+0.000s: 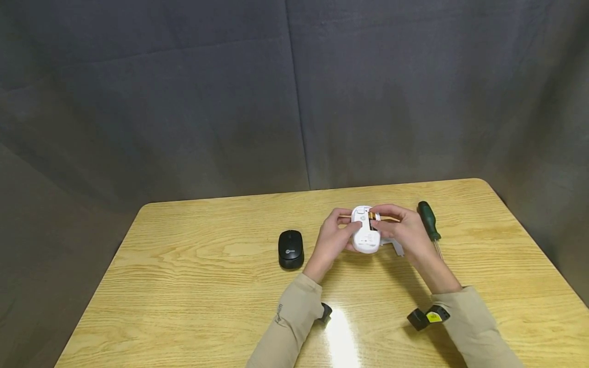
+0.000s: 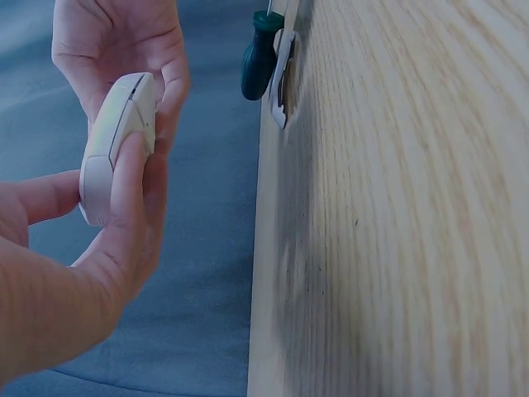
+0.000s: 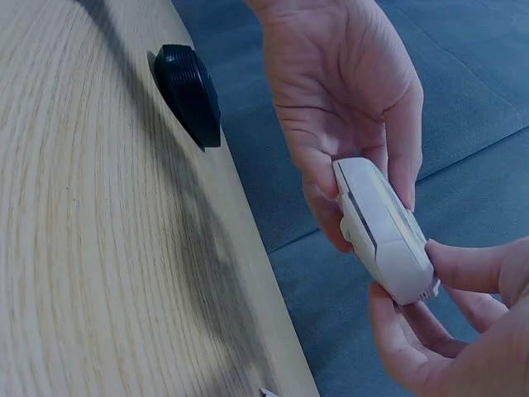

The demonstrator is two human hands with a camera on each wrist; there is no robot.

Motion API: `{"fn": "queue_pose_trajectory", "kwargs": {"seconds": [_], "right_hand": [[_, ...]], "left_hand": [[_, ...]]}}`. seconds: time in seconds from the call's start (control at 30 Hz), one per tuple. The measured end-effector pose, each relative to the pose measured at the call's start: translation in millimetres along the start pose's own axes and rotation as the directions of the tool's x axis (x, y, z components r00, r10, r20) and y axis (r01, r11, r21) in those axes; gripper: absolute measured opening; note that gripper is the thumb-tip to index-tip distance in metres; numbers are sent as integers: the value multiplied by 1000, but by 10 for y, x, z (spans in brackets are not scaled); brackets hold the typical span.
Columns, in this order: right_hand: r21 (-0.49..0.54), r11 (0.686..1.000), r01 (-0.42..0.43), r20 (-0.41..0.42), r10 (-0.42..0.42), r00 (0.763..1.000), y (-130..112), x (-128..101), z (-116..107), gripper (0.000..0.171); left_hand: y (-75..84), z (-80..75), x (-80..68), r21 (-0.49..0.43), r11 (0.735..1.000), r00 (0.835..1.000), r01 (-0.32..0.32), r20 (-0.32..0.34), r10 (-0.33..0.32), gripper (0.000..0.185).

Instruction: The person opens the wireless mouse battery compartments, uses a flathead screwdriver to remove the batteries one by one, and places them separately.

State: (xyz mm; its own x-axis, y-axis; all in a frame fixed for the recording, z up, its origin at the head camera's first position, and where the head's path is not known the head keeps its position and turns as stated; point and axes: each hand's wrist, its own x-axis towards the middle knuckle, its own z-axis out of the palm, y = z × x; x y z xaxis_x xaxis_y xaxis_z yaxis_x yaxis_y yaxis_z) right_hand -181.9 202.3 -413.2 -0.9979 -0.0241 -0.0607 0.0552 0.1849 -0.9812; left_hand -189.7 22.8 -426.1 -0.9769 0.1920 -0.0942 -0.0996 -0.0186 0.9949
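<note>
Both hands hold a white computer mouse upside down just above the table. My left hand grips its left side, thumb on the underside. My right hand curls round the right side, fingertips at the uncovered battery bay, where a gold and black battery shows. In the left wrist view the white mouse is edge-on between my left thumb and the right hand. The right wrist view shows the white mouse between my left hand and the right fingers.
A black mouse lies on the wooden table left of the hands. A green-handled screwdriver lies to the right. A small white cover piece lies under my right hand. A grey cloth backdrop hangs behind.
</note>
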Motion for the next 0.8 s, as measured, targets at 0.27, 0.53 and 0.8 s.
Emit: {"fn": "queue_pose_trajectory", "kwargs": {"seconds": [0.27,0.53,0.8], "right_hand": [[52,999,12,-33,-10,999,14,-6,35,38],[56,998,24,-44,-22,999,19,-12,50,37],[58,995,77,-30,-75,997,37,-24,87,40]], "left_hand": [[-11,6,-5,18,1000,1000,-8,-18,8,39],[-34,3,5,35,999,1000,-13,-17,14,37],[11,-28,4,60,998,999,-32,-38,35,37]]}}
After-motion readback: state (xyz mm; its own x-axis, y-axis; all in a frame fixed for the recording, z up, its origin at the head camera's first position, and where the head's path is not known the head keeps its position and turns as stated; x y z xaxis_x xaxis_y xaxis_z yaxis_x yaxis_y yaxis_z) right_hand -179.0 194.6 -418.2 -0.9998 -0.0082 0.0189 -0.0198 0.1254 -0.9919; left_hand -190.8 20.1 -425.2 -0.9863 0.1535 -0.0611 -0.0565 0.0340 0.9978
